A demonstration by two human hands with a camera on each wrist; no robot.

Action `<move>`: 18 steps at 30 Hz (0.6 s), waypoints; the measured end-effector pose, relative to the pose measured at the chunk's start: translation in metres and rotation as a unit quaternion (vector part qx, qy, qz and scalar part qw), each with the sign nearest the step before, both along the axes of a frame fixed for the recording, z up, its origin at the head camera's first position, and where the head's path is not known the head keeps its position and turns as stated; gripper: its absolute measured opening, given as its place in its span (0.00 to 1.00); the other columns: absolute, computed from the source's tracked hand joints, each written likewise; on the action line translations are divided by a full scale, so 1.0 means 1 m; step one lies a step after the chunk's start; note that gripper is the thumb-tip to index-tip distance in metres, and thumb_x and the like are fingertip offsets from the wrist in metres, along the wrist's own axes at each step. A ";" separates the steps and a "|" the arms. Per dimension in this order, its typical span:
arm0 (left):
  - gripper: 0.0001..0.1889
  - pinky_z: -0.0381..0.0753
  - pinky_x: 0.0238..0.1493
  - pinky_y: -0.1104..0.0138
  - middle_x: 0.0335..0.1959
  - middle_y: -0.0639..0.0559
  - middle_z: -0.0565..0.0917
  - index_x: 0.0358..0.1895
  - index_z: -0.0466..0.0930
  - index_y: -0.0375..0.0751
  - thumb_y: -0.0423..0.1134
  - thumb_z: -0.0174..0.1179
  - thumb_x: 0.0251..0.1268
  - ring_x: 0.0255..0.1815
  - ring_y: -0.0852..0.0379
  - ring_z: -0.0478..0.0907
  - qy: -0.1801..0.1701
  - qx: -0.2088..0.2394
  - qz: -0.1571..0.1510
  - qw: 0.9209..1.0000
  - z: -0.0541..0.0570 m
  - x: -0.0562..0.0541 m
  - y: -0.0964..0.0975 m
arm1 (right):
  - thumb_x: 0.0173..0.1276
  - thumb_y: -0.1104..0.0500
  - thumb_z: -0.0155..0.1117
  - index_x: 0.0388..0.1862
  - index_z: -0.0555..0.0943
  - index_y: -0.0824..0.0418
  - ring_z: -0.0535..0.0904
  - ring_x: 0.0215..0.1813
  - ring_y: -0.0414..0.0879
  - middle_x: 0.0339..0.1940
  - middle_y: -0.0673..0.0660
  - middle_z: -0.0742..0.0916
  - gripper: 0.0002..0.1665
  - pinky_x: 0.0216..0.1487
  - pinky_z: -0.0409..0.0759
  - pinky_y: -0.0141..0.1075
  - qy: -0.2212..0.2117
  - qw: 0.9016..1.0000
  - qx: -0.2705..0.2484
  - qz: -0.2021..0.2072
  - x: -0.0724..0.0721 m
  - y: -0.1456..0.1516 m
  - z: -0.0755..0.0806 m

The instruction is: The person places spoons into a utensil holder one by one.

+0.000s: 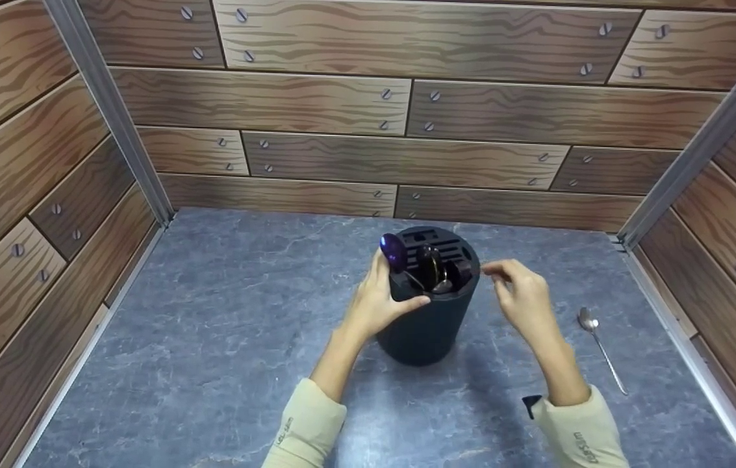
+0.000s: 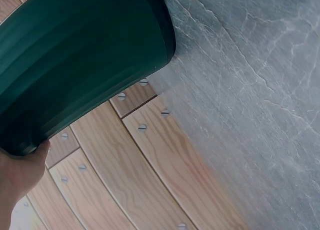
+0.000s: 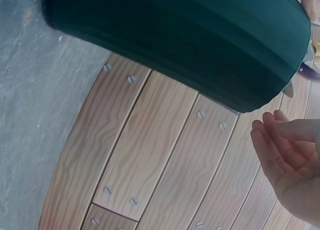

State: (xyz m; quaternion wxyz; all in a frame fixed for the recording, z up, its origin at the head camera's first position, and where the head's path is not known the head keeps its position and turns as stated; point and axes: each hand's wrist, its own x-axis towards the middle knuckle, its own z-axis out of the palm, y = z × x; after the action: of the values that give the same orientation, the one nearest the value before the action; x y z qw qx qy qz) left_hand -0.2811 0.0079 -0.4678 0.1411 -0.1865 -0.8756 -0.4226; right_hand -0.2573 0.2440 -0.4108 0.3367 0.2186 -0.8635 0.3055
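A dark green cylindrical utensil holder (image 1: 421,331) with a slotted black top stands upright on the table. My left hand (image 1: 371,302) grips its upper left side, thumb across the front just under the rim; in the left wrist view, part of that hand (image 2: 22,175) shows at the holder's top end. A shiny purple rounded utensil end (image 1: 393,252) sticks out above the left fingers, and other dark and metal utensils (image 1: 432,265) stand in the front opening. Beside the right rim is my right hand (image 1: 527,292), fingers loosely bent, with nothing held; the right wrist view shows its palm (image 3: 295,195).
To the right of my right hand, a metal spoon (image 1: 603,351) lies on the grey-blue marbled table (image 1: 212,338). Walls printed with wood planks (image 1: 329,104) rise at the back and both sides, with metal corner posts (image 1: 111,110) between them.
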 end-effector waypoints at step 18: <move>0.59 0.64 0.58 0.52 0.71 0.44 0.51 0.72 0.39 0.40 0.67 0.62 0.44 0.63 0.41 0.61 0.008 -0.004 0.002 1.000 0.000 0.000 0.000 | 0.53 0.79 0.60 0.30 0.81 0.68 0.81 0.34 0.53 0.30 0.60 0.84 0.10 0.40 0.72 0.22 -0.010 0.996 -0.041 -0.078 -0.002 0.036 -0.008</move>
State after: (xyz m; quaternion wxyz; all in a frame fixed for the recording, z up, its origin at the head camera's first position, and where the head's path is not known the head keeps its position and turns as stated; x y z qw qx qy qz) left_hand -0.2811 0.0079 -0.4673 0.1482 -0.1885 -0.8765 -0.4174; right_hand -0.2593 0.2802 -0.4192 0.3599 0.1331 -0.8679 0.3154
